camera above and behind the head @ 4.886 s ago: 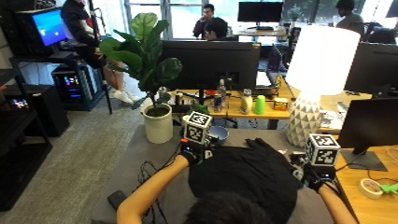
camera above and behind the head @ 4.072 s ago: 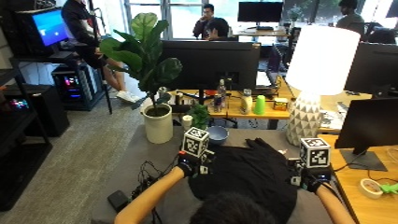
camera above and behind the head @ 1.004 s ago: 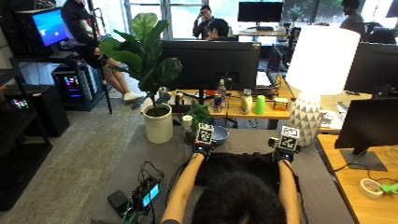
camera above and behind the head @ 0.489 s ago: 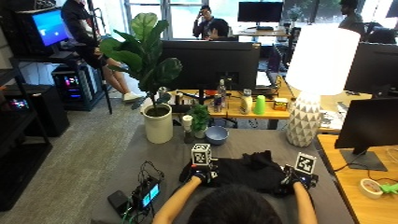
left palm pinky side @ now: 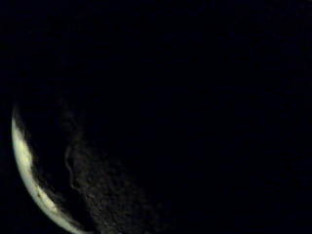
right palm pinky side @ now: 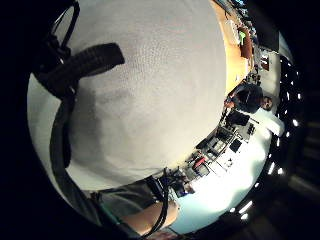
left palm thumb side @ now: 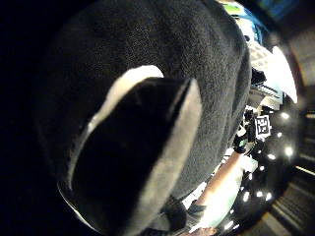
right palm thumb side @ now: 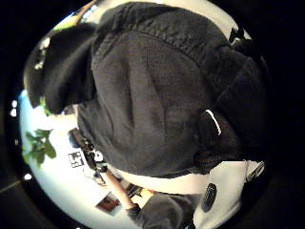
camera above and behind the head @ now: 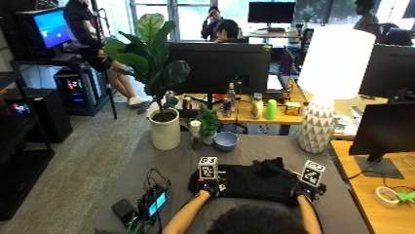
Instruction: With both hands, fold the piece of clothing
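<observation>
**Black garment bunched on the grey table, one hand at each end**

Black cloth lies in front of the person: the garment (camera above and behind the head: pixel 259 180) is gathered into a low, wide heap on the grey table (camera above and behind the head: pixel 175 161), near the table's front edge and just beyond the person's head. One part of it stands up a little at the middle of the heap.

The left hand (camera above and behind the head: pixel 209 186) is at the left end of the garment and the right hand (camera above and behind the head: pixel 305 191) is at the right end, both touching the cloth. From the outside view I cannot tell how the fingers are placed. In the left thumb side palm view, a dark finger (left palm thumb side: pixel 142 162) is bent over the dark fabric (left palm thumb side: pixel 147 44), which fills most of that view, so the left hand seems to grip the cloth. In the right thumb side palm view the garment (right palm thumb side: pixel 157 95) is also very close to the palm, with folds and a seam visible, but whether the right fingers are curled on it I cannot tell.

Behind the garment on the table are a blue bowl (camera above and behind the head: pixel 225 141), a white pot with a big green plant (camera above and behind the head: pixel 163 129) and a white lamp (camera above and behind the head: pixel 321 122). A small device with a lit screen (camera above and behind the head: pixel 154 201) lies to the left.
</observation>
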